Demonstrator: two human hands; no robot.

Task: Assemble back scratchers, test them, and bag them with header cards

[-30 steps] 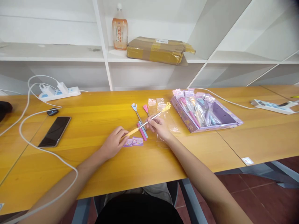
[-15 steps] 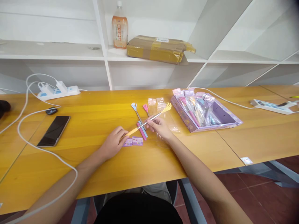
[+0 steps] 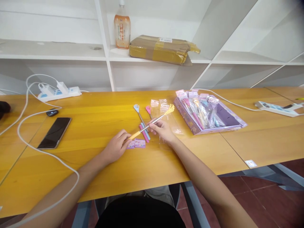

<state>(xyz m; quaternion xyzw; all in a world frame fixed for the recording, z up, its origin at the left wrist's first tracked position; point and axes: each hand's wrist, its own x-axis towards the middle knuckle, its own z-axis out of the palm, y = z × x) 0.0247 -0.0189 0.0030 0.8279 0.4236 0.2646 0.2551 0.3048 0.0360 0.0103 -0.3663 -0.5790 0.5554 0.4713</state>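
Observation:
A yellow back scratcher (image 3: 155,120) with a metal rod and a hand-shaped head slants up to the right above the table. My left hand (image 3: 117,145) is closed around its yellow handle. My right hand (image 3: 161,129) pinches the metal rod below the head. Under it, a blue back scratcher (image 3: 142,117) and a pink back scratcher (image 3: 143,133) lie crossed on the table, partly hidden by the yellow one and my right hand. Two purple cards (image 3: 140,143) lie beside the handles, one partly covered by my left hand. Clear plastic bags (image 3: 174,125) lie behind my right hand.
A purple box (image 3: 229,125) at the right holds several bagged back scratchers. At the left are a phone (image 3: 54,133), a black mouse-like object (image 3: 52,112), a power strip (image 3: 59,94) and a loose white cable. A bottle (image 3: 122,30) and a taped carton (image 3: 159,50) stand on the shelf.
Almost nothing differs. My left hand has shifted very slightly to the right along with the handle; both hands keep their hold on the yellow back scratcher.

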